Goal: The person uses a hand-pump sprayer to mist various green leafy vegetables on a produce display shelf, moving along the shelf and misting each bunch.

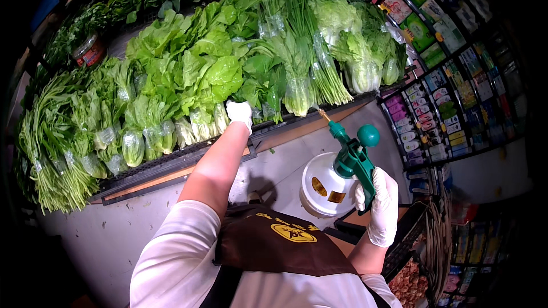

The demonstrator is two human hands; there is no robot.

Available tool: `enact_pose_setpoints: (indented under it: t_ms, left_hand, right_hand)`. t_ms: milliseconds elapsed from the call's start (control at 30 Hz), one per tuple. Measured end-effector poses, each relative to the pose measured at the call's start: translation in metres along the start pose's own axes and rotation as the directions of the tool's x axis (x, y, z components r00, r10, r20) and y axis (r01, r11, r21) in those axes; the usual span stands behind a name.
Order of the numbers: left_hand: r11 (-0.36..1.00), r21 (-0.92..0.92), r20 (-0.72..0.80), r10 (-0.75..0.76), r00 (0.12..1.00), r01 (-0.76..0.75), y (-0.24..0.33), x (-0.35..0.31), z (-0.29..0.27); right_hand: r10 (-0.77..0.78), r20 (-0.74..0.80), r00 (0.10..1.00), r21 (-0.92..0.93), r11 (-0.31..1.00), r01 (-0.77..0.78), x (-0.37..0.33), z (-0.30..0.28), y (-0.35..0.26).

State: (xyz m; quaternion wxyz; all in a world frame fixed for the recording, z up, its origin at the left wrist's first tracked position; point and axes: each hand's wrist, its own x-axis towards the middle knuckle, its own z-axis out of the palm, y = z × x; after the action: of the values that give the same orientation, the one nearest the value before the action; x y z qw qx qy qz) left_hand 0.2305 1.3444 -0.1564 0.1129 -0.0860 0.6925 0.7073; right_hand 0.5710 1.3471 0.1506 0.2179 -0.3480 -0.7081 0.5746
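Grey floor (114, 222) | ruffled greens (211, 74), some film-wrapped | left hand (238, 113) at greens, grip unclear | right hand (383, 205) clasping plastic sprayer (344, 162), round-bodied, gold labels (337, 197)

Before you, green leafy vegetable bundles (200, 74) lie side by side on a black-edged stand (273, 129). Your white-gloved left hand (240, 113) is at their front; to its right, your white-gloved right hand (383, 208) holds a green-topped, round-bodied plastic sprayer (329, 174). Black-framed shelves (448, 63) lie farther right.
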Motion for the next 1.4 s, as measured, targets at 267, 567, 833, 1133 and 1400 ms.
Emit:
enact_pose_setpoints:
  t_ms: [267, 567, 833, 1133, 1400]
  left_hand:
    - [0.963, 0.141, 0.076, 0.220, 0.972, -0.229, -0.007, 0.016, -0.027]
    - [0.989, -0.114, 0.084, 0.101, 0.991, -0.091, 0.026, -0.025, -0.047]
    - [0.967, -0.067, 0.185, 0.253, 0.950, -0.245, 0.042, -0.042, -0.026]
    - [0.934, 0.215, 0.171, 0.251, 0.953, -0.284, -0.013, 0.022, -0.012]
    - [0.891, 0.350, -0.076, 0.335, 0.939, -0.290, 0.040, -0.035, -0.043]
  right_hand:
    - [0.023, 0.050, 0.998, 0.034, 0.999, -0.025, 0.009, -0.001, -0.004]
    - [0.052, 0.042, 0.998, 0.074, 0.996, -0.055, 0.020, 0.008, -0.003]
    - [0.039, 0.025, 0.999, 0.054, 0.998, -0.041, 0.026, 0.003, 0.003]
    - [0.045, -0.014, 0.999, 0.021, 0.999, -0.045, 0.023, 0.005, 0.001]
    - [-0.010, 0.011, 1.000, -0.001, 1.000, 0.010, 0.033, 0.001, 0.001]
